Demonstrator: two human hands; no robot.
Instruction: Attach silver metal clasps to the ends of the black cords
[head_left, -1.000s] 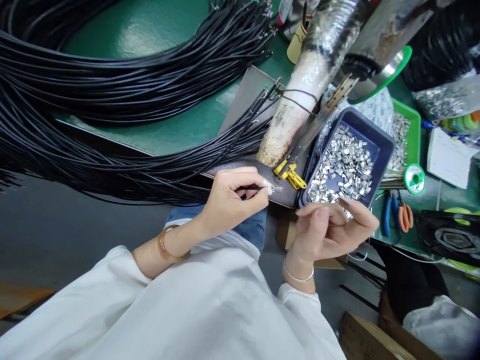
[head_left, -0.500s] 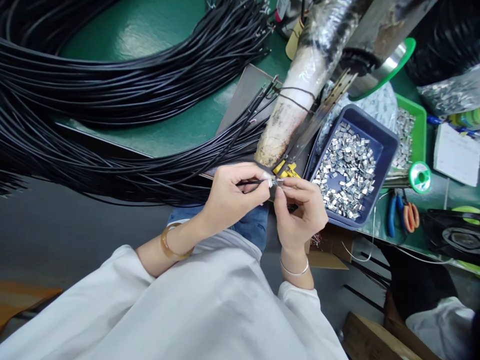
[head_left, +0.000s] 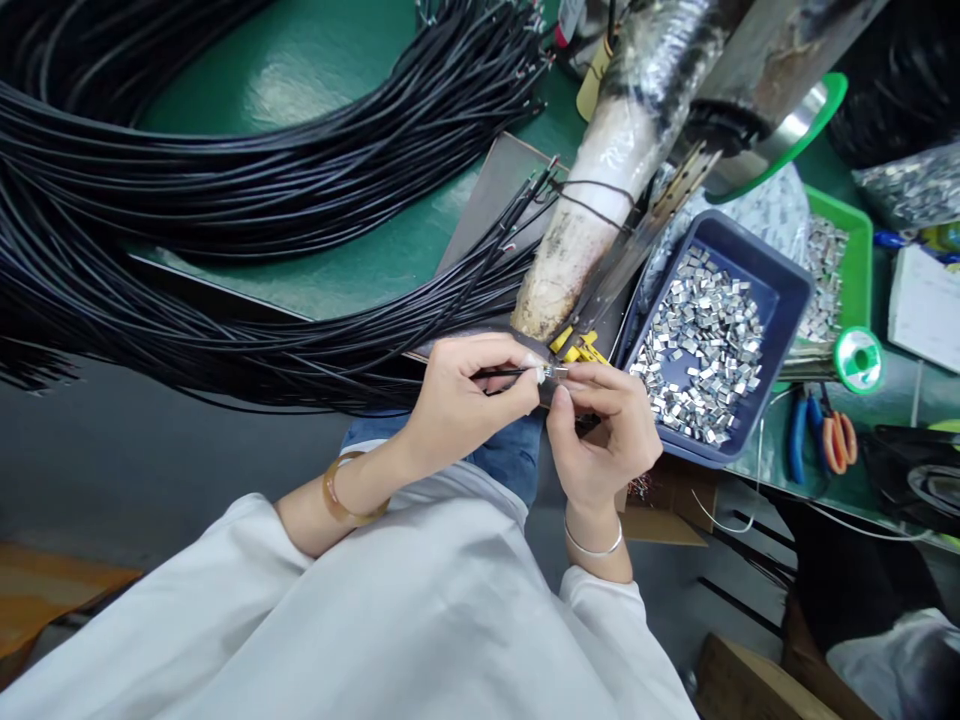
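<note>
My left hand (head_left: 476, 395) pinches a black cable close to its end, just below the worn tip of a white wrapped tube (head_left: 581, 215). Facing it, my right hand (head_left: 607, 425) has thumb and fingers closed on a small metal piece (head_left: 556, 371) that meets the cable's end. Exactly how the two fit together is too small to tell. Behind the fingers lies a yellow tool part (head_left: 585, 348). Close to the right hand, a dark blue tray (head_left: 780, 295) holds many small silvery metal pieces.
Large bundles of black cable (head_left: 247, 190) spread over the green table (head_left: 315, 280) at the left. At the right are a green tray (head_left: 860, 255), a solder spool (head_left: 859, 360), blue-handled pliers (head_left: 797, 440) and orange-handled ones (head_left: 838, 443). A cardboard box (head_left: 750, 685) stands below.
The view has shifted slightly, so the trays and tools appear farther right. Both hands keep their grips, and the metal piece now lies more in line with the cable's end.
</note>
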